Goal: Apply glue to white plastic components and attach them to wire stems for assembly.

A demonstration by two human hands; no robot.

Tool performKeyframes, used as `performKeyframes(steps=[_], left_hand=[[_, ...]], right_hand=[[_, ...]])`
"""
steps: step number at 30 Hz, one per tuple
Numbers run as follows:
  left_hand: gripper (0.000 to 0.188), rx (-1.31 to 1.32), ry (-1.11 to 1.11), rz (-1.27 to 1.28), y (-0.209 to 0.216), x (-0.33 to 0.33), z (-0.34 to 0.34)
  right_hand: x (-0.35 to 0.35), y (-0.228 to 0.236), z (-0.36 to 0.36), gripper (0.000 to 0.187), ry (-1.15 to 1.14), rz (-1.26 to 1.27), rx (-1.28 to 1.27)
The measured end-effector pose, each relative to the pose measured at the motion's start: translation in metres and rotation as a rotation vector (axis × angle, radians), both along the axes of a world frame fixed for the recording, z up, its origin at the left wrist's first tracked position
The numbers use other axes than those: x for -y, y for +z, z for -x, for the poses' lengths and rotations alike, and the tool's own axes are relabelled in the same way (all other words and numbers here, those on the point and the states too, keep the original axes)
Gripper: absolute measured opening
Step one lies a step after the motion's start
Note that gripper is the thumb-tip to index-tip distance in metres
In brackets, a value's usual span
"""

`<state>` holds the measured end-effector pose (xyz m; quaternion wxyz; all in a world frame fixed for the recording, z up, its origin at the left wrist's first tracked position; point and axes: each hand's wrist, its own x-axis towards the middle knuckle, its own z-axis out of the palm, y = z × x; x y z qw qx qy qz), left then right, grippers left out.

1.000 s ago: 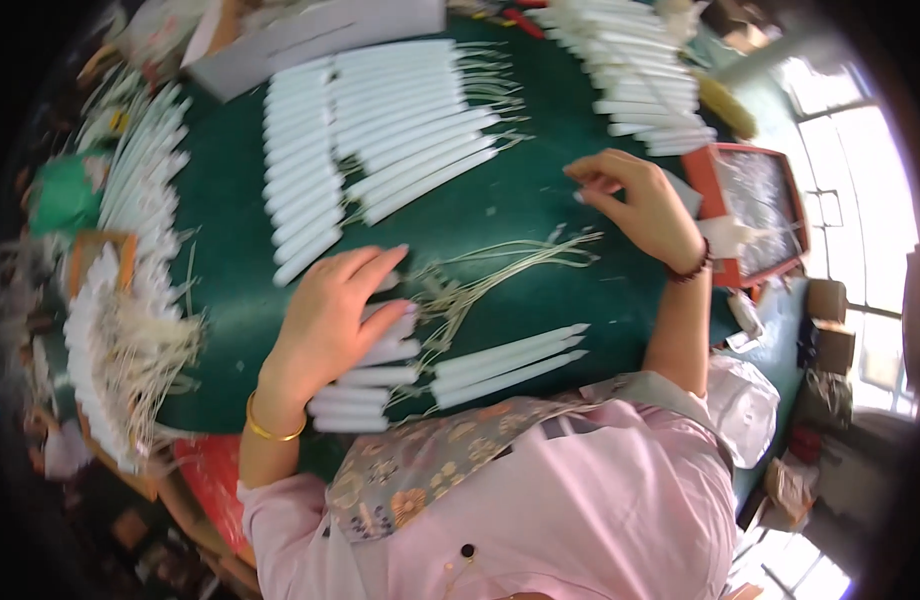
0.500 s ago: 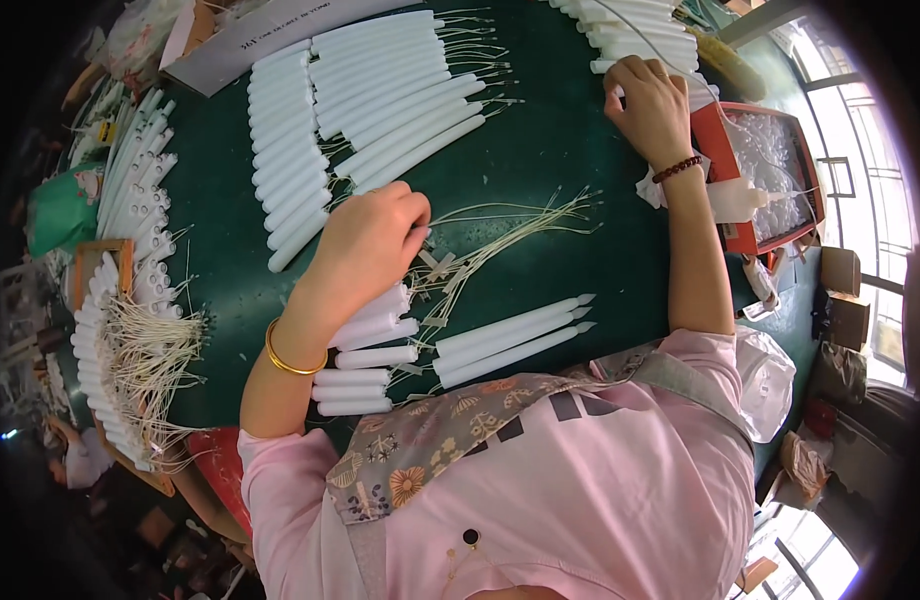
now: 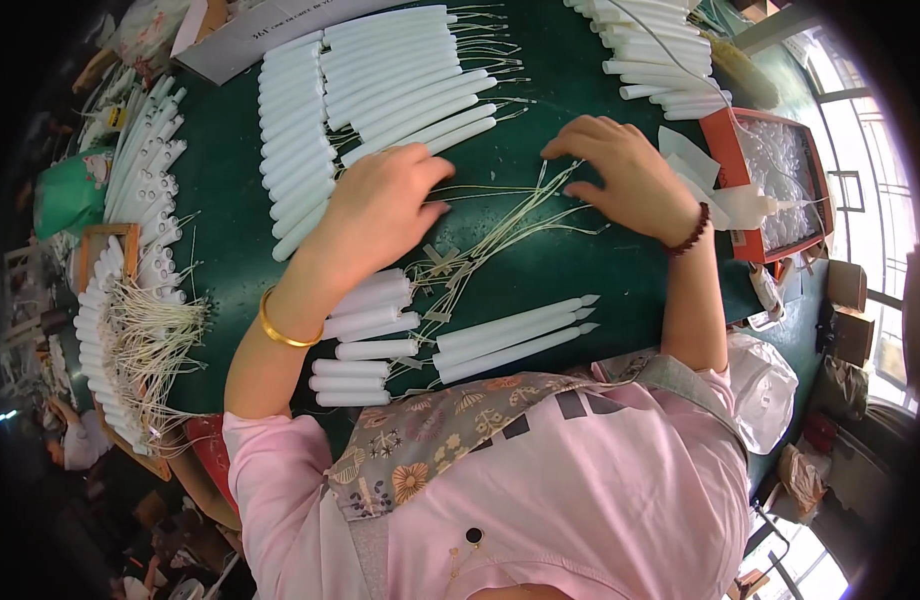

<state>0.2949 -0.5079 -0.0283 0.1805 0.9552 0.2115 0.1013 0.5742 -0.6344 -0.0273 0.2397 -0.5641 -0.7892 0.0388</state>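
Wires (image 3: 488,246), thin and pale cream, gathered in a loose fan on the dark green tabletop (image 3: 630,270), just toward 1 o'clock from the view's middle; small grey tabs (image 3: 442,258) near the lower end. Left hand (image 3: 385,205) at 11 o'clock: palm down, thumb and forefinger parted beside a stray wire; any hold by the hidden fingers impossible to tell. Right hand (image 3: 630,185) at 2 o'clock: half open, wire tips within the gap between thumb and forefinger. Smooth white tapers (image 3: 515,322) with pointed tips at 4 o'clock; blunt, short tubes (image 3: 378,350) at 8 o'clock; crinkled clear plastic (image 3: 780,165) in a red box (image 3: 723,150) at 2 o'clock. Compared with half a second ago: right hand down from the tube pile (image 3: 655,68) at 1 o'clock; left thumb and forefinger wider apart.
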Motion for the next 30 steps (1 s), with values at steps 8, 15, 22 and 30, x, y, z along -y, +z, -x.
performKeyframes(steps=[8, 15, 22, 30], left_hand=[[0.006, 0.02, -0.016, 0.166, -0.016, 0.009, -0.012], [0.009, 0.184, 0.251, 0.431, -0.009, 0.004, -0.008], [0.009, 0.181, 0.27, 0.386, -0.01, 0.007, -0.008], [0.009, 0.145, 0.298, 0.356, -0.017, 0.01, 0.001]], right_hand=[[0.021, 0.04, -0.011, 0.02, 0.061, 0.803, -0.258], [-0.012, -0.014, -0.016, 0.035, -0.004, 0.154, -0.235], [-0.02, -0.017, 0.007, 0.025, -0.036, 0.187, -0.348], [-0.034, -0.005, -0.034, 0.039, -0.164, 0.294, -0.289]])
